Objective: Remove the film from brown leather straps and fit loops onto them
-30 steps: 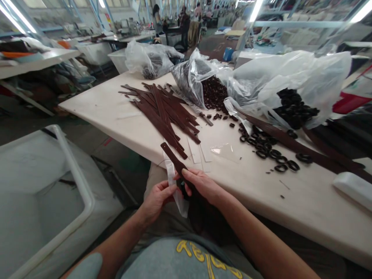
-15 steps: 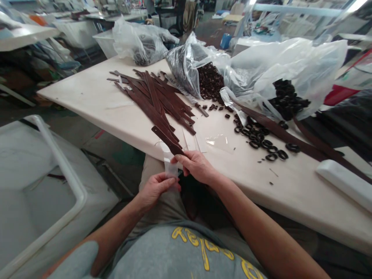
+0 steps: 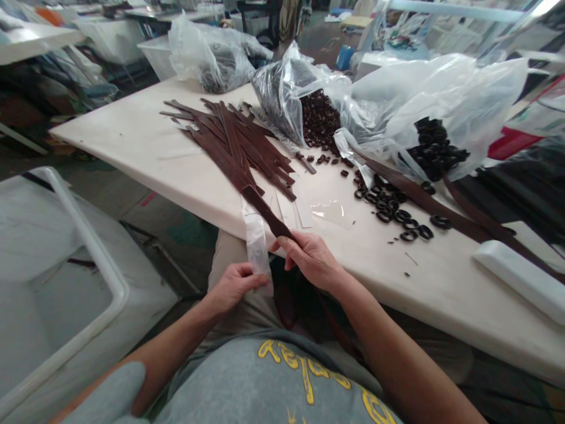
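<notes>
A: Where is the strap held?

B: The brown strap (image 3: 268,215) is grasped in the right hand (image 3: 311,258), its tip at the near end of the strap pile (image 3: 238,144) (touching or merely overlapping, cannot be told).

A: Left hand (image 3: 233,285)?

B: Plastic film (image 3: 257,242) is pinched there, nearer than the strap pile.

A: Risks?

B: Loose pieces could be dragged if the tip is caught among them; the film could be creased by a hard pull. Black rings (image 3: 409,224), right of the strap pile, could be scattered by a wide sweep.
</notes>
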`<act>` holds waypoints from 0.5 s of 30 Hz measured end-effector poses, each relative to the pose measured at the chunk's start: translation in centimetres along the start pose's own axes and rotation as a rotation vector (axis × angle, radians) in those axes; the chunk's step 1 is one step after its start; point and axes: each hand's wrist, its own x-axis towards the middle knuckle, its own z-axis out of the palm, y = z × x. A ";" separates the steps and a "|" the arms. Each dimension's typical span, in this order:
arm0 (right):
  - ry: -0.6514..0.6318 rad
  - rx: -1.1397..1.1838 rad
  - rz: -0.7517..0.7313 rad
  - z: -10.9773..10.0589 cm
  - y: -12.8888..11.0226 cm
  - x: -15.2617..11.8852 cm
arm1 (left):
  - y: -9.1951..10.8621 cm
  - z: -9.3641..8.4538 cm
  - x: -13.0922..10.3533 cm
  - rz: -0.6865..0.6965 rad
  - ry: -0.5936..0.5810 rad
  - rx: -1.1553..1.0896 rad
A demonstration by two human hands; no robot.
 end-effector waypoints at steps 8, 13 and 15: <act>-0.205 -0.158 0.193 -1.9 1.0 -10.3 | 0.4 2.0 1.4 -0.044 0.154 -0.520; -0.206 -0.328 0.173 -0.1 2.2 -12.9 | -0.3 3.1 1.8 -0.031 0.156 -0.546; -0.206 -0.357 0.176 0.5 2.4 -13.1 | -0.6 3.4 2.0 -0.024 0.156 -0.550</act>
